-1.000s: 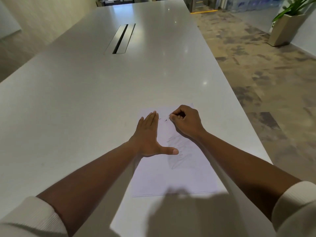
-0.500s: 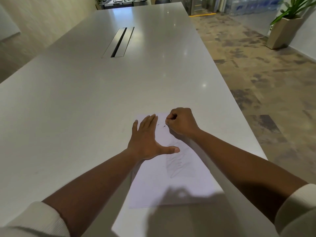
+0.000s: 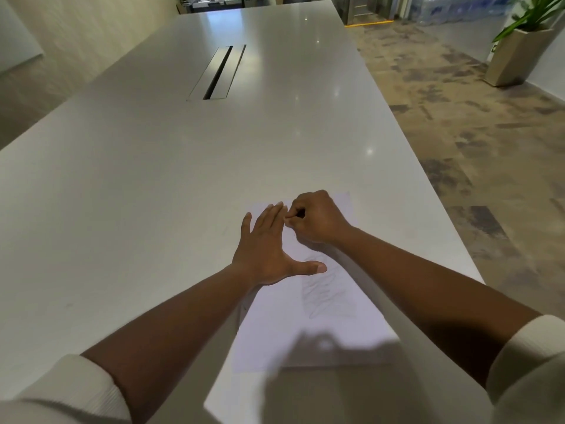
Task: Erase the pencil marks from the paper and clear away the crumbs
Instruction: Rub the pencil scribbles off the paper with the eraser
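A white sheet of paper [image 3: 275,338] lies near the table's right edge. Faint grey pencil marks [image 3: 327,292] run down its middle. My left hand [image 3: 266,249] presses flat on the sheet's left side, fingers together and thumb spread toward the marks. My right hand [image 3: 318,221] is curled at the sheet's far end, its fingertips pinched on a small dark eraser [image 3: 301,213] that is mostly hidden. The right fingertips touch the tips of my left fingers. No crumbs show around the hands.
The long grey table [image 3: 153,194] stretches away, with a metal cable slot [image 3: 218,73] in its middle. Its right edge drops to patterned floor. A potted plant [image 3: 516,47] stands far right. My shadow covers the paper's near end.
My right hand has slid left along the far end of the paper until it meets my left fingertips, covering the small dark specks seen between the hands. The left hand stays flat.
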